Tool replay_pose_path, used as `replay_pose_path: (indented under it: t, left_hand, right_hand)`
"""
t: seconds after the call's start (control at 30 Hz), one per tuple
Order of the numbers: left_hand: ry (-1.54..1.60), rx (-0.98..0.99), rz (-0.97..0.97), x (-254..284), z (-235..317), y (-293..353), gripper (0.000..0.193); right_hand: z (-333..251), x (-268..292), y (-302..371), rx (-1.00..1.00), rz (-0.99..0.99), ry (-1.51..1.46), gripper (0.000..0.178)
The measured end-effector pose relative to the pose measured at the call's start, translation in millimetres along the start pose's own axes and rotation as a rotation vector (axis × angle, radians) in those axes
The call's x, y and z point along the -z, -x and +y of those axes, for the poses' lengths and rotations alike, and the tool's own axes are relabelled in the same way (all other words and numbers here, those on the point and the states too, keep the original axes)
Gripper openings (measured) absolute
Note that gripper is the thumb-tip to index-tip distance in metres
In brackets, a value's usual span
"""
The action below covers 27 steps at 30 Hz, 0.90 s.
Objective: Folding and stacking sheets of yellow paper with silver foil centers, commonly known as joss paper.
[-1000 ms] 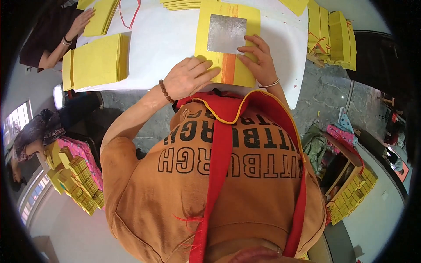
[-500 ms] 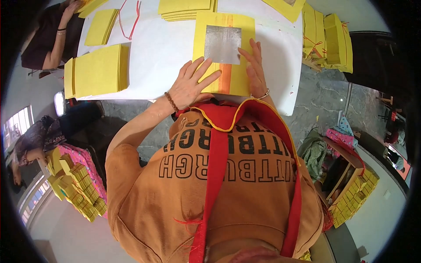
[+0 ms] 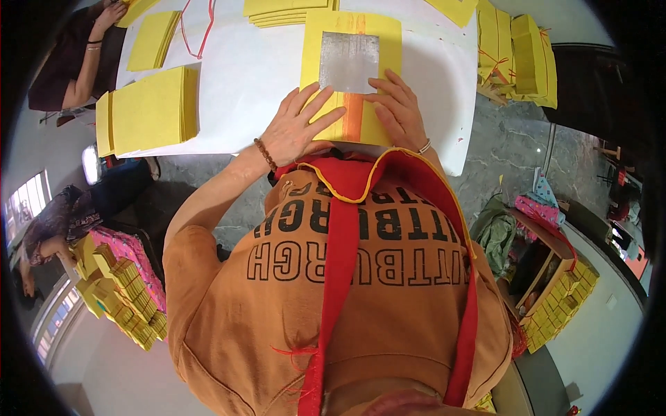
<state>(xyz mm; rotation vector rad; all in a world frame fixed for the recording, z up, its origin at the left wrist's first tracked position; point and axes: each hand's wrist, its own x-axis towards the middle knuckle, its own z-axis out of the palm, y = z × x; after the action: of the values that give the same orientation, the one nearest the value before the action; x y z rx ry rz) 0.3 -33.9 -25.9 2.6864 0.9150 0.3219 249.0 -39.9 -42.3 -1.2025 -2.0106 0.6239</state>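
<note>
A stack of yellow paper [image 3: 311, 69] lies on the white tabletop right before me, with a silver foil square [image 3: 349, 64] on its upper face. An orange stripe [image 3: 352, 118] runs down the paper, showing above and below the foil. My left hand [image 3: 295, 123] rests with spread fingers on the paper's left side, its fingertips near the foil's lower left corner. On the other side, my right hand [image 3: 401, 111] is open, with fingertips at the foil's lower right corner. Neither hand is closed round anything.
Stacks of yellow paper [image 3: 149, 107] stand on the table's left, near a red cord [image 3: 198, 35]. Another stack [image 3: 288, 8] lies at the far edge. A co-worker's arm [image 3: 90, 66] is at the far left. Tied yellow bundles [image 3: 517, 59] sit beyond the table's right edge.
My right hand has moved from the paper's right edge inward onto the paper, its fingers now at the foil's lower right corner. My left hand stays spread on the paper.
</note>
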Motion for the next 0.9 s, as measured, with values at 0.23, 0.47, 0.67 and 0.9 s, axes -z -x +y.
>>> replay_pose_path:
  t: [0.23, 0.47, 0.67, 0.9]
  left_hand:
    - [0.001, -0.027, 0.03, 16, 7, -1, 0.054]
    - [0.041, -0.233, 0.167, 25, 9, -9, 0.027]
    - [0.27, -0.134, 0.131, 27, 3, -13, 0.012]
    - [0.436, 0.046, 0.086, 35, -1, -17, 0.013]
  right_hand:
    - [5, -10, 0, -0.029, 0.066, -0.057, 0.016]
    - [10, -6, 2, -0.067, 0.029, -0.166, 0.017]
    - [9, -2, 1, -0.126, -0.016, -0.332, 0.035]
    - [9, 1, 0, -0.147, -0.032, -0.394, 0.055]
